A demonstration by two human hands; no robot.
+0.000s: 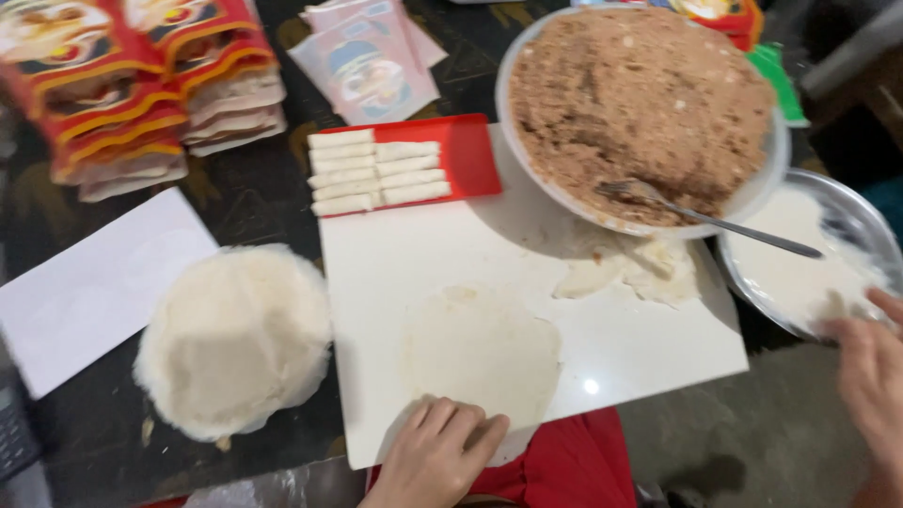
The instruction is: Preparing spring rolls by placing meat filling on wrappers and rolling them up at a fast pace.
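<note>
My left hand presses flat on the near edge of a round thin wrapper that lies on a white board. My right hand reaches over the rim of a metal bowl of white paste at the far right, fingers bent at the paste; it holds nothing I can see. A large bowl of brown minced filling stands behind the board with a fork stuck in it. A red tray holds several rolled white rolls.
A stack of round wrappers sits left of the board. A white sheet lies further left. Piles of red and yellow packets and pink packets stand at the back. Torn wrapper scraps lie on the board.
</note>
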